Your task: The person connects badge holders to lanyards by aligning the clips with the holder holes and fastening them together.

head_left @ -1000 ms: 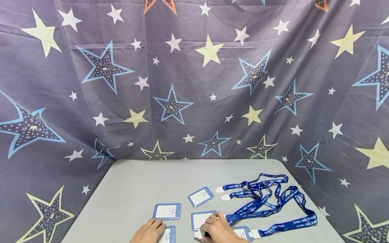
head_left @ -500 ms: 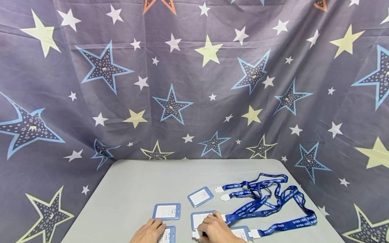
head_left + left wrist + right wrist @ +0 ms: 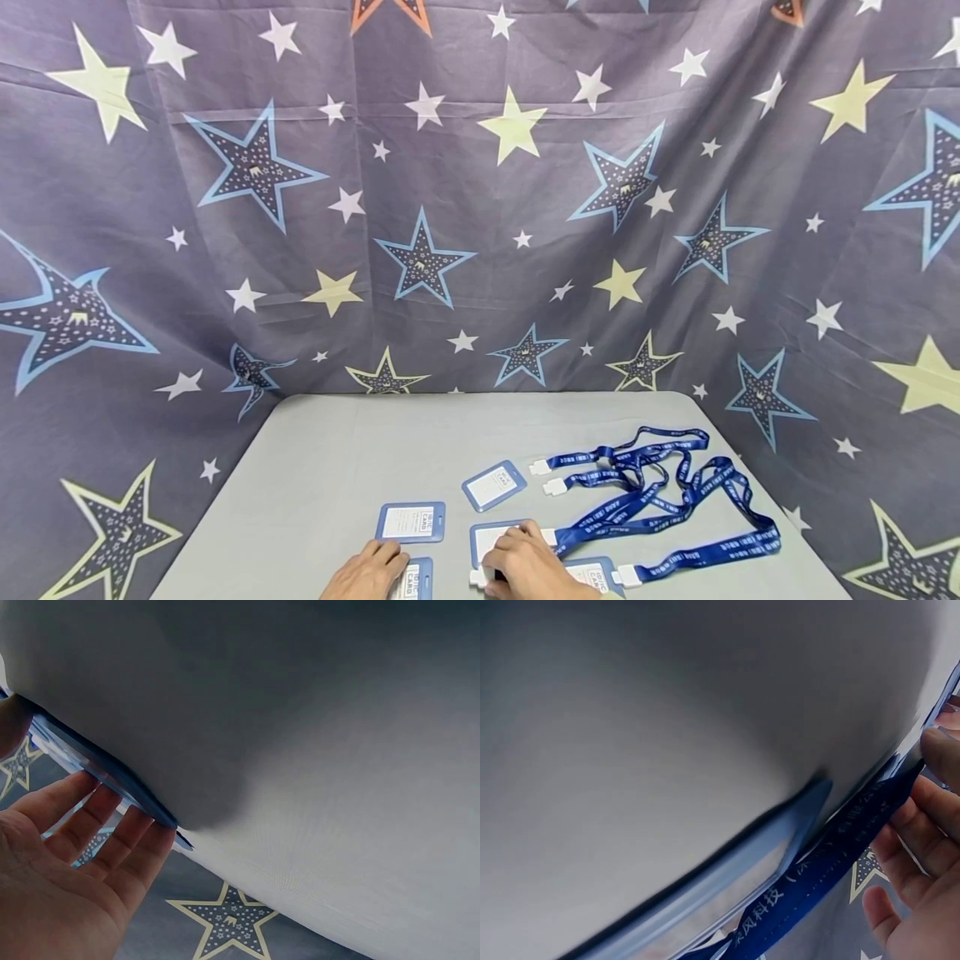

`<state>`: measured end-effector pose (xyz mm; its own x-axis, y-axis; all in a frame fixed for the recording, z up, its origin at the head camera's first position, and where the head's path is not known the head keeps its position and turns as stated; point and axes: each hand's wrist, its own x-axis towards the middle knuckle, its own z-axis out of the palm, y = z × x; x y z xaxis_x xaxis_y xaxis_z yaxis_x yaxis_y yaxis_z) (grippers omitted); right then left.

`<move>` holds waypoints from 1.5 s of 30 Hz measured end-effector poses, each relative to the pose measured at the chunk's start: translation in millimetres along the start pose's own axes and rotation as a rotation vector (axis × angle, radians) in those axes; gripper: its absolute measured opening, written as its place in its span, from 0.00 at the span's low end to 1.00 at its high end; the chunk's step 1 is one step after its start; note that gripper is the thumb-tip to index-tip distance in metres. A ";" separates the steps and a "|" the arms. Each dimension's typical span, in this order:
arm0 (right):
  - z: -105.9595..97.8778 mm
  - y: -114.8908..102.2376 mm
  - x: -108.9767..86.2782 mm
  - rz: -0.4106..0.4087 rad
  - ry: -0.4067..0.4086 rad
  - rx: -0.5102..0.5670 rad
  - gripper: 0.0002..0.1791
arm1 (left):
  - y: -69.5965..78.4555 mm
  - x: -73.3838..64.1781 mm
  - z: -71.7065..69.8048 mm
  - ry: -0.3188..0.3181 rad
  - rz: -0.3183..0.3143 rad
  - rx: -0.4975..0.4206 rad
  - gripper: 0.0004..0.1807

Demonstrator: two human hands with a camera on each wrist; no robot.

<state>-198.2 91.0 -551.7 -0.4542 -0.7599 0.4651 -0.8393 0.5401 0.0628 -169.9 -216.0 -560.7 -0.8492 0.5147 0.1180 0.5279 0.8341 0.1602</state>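
Note:
My left hand (image 3: 366,573) lies at the front of the table, holding a blue-framed ID card holder (image 3: 426,577) by its edges. In the left wrist view, several fingertips (image 3: 154,814) meet the far edge of that holder, with the thumb at its other end. My right hand (image 3: 531,565) pinches a blue printed lanyard (image 3: 817,870) near its white plastic clip (image 3: 477,577). The clip sticks out left of the fingers, level with the left holder. Behind this hand another card holder (image 3: 486,540) is partly covered; one more (image 3: 591,572) shows at its right.
Two further card holders lie flat: one (image 3: 411,522) beyond my left hand, one tilted (image 3: 495,486) farther back. Several blue lanyards (image 3: 637,508) tangle across the right side of the grey table (image 3: 322,467). A star-patterned curtain (image 3: 450,350) hangs behind.
My right hand has shifted slightly left, bringing the white clip nearer the left holder. The left hand keeps its place, and the other holders and lanyards lie as before.

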 end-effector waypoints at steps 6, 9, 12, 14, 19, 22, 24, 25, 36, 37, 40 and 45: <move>1.9 -1.5 3.5 -0.004 -0.007 -0.011 0.10 | 0.3 0.7 -0.3 -0.020 -0.015 0.002 0.54; 2.1 -2.6 4.8 0.005 -0.016 -0.012 0.10 | 0.6 1.2 -0.5 -0.024 -0.015 0.005 0.54; 1.8 -4.0 6.3 0.012 -0.027 -0.005 0.10 | 0.8 1.0 -0.6 -0.019 -0.012 0.009 0.54; 1.8 -5.0 7.5 0.008 -0.027 -0.001 0.10 | 1.1 0.7 -0.5 -0.016 -0.011 0.011 0.54; 4.7 -6.9 10.6 -0.012 -0.006 -0.005 0.11 | 1.4 0.4 -0.1 -0.001 -0.001 0.016 0.54; 6.8 -8.0 11.6 -0.016 0.003 -0.005 0.11 | 1.1 0.2 0.5 0.020 0.012 0.020 0.54; 7.8 -8.8 12.3 -0.015 0.007 0.000 0.10 | 0.3 0.0 0.8 0.029 0.020 0.021 0.53; 8.5 -8.9 12.7 -0.015 0.005 0.000 0.10 | -0.1 0.0 1.0 0.030 0.023 0.021 0.54; 10.1 -14.1 18.4 0.012 -0.026 0.022 0.09 | -1.3 1.2 -0.3 -0.015 0.020 0.012 0.55; 10.1 -14.6 18.8 0.015 -0.028 0.026 0.09 | -1.4 1.3 -0.4 -0.018 0.021 0.012 0.55; 10.1 -15.8 20.1 0.026 -0.032 0.034 0.08 | -1.8 1.7 -0.6 -0.019 0.026 0.014 0.55; 10.6 -17.5 22.1 0.037 -0.039 0.054 0.08 | -2.3 2.2 -1.1 -0.034 0.017 0.010 0.55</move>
<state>-196.7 60.9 -551.9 -0.4954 -0.7540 0.4314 -0.8362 0.5484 -0.0019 -172.9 -217.0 -559.7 -0.8400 0.5355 0.0875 0.5426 0.8267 0.1488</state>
